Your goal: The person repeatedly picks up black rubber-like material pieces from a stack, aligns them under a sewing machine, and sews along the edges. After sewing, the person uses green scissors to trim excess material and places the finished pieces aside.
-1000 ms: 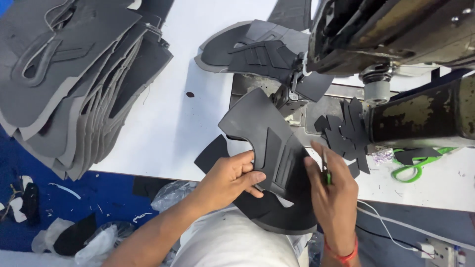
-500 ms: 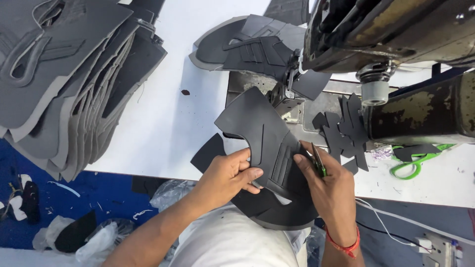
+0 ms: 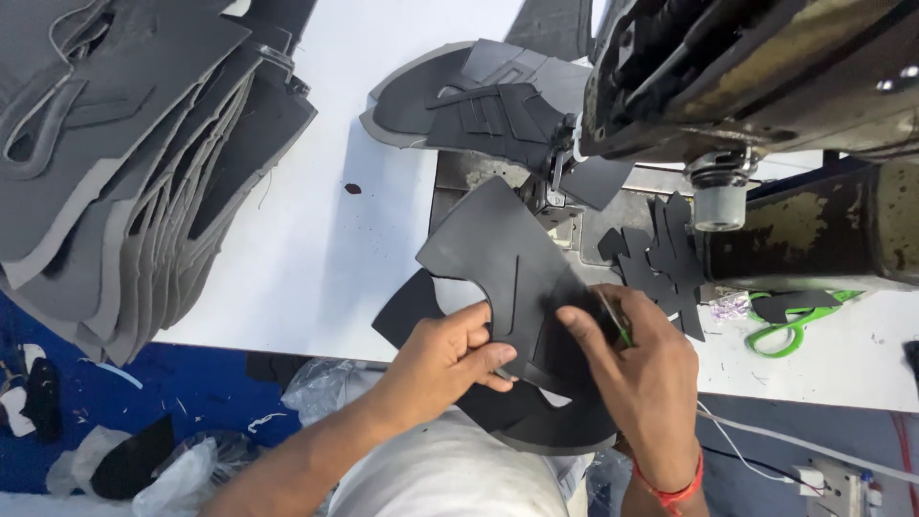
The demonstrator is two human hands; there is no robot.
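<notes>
A dark grey cut shoe-upper panel (image 3: 498, 258) lies flat on the white table, its far end under the needle of the sewing machine (image 3: 747, 67). My left hand (image 3: 445, 359) pinches the panel's near inner edge between thumb and fingers. My right hand (image 3: 646, 369) presses on the panel's right side and grips a thin green-tipped tool (image 3: 613, 321) between its fingers. A red band circles my right wrist. Another dark panel (image 3: 536, 421) hangs off the table edge beneath both hands.
A thick stack of grey cut panels (image 3: 124, 163) fills the table's left side. Sewn uppers (image 3: 469, 105) lie behind the needle. Small black cut pieces (image 3: 661, 258) and green scissors (image 3: 790, 325) sit to the right. White cable (image 3: 795, 445) runs below; scraps litter the blue floor (image 3: 86, 421).
The panel has shifted slightly toward the needle under both hands. My right hand has slid a little further up its right edge; my left keeps its pinch.
</notes>
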